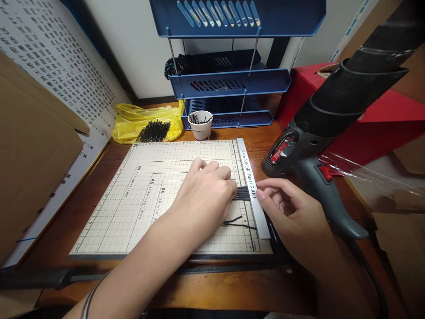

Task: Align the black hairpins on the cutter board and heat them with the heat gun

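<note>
My left hand (209, 188) is closed, its curled fingertips on a flat row of thin black strands (243, 193) lying side by side on a paper cutter (113, 208). The strands run under the cutter's silver guide bar (254, 190). At the bar's outer edge, my right hand (285, 204) has its thumb and index finger drawn close together; whatever is between them is too small to make out. A few loose black strands (241, 224) lie on the board below my left hand.
Behind the board, a pile of short black pieces (154, 131) rests on a yellow plastic bag (128, 122). A paper cup (201, 128) holds more, before a blue rack (229, 84). A heat gun (305, 150) stands at right. The cutter's black handle (36, 278) lies front left.
</note>
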`<action>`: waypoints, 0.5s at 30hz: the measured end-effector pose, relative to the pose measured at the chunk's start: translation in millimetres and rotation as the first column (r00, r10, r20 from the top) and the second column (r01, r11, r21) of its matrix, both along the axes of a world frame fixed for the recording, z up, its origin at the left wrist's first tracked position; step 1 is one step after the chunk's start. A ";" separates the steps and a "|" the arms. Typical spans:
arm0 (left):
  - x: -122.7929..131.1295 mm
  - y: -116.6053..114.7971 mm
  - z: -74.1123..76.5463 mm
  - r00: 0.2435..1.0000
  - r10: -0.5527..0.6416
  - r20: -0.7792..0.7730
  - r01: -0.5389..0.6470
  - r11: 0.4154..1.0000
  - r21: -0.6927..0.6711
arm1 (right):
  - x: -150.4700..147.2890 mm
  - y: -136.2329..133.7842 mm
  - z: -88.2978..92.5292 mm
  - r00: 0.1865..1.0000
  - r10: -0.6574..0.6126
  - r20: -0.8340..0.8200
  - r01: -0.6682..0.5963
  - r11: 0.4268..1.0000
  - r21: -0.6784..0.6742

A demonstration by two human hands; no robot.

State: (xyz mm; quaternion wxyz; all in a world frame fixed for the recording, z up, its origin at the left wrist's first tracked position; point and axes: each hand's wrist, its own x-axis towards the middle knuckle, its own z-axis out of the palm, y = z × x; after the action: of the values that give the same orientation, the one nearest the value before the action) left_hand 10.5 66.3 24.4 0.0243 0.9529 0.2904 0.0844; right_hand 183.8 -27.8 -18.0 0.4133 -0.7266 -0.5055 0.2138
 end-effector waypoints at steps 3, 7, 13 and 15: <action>0.9 -0.8 -1.2 1.000 -0.001 -0.017 0.001 1.000 -0.016 | -0.2 -0.9 0.5 1.000 0.001 0.008 -0.001 1.000 -0.006; 2.7 -2.8 -1.6 0.999 -0.001 -0.046 0.000 1.000 -0.011 | -0.3 -1.7 0.2 1.000 -0.004 0.007 0.004 1.000 -0.008; -4.6 -8.6 5.8 0.998 0.045 -0.037 -0.045 0.999 0.021 | 2.1 -2.8 -0.6 1.000 0.006 0.020 -0.006 1.000 0.026; -11.8 -13.6 8.3 0.998 0.064 -0.011 -0.064 0.998 0.021 | 2.8 -4.2 1.3 0.996 0.052 0.074 -0.057 0.996 0.061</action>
State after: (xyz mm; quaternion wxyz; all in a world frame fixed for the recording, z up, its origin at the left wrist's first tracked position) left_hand -1.3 52.7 32.8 0.0098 0.9438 0.3201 0.0824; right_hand 186.6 -32.0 -16.7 0.4117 -0.7063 -0.5463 0.1825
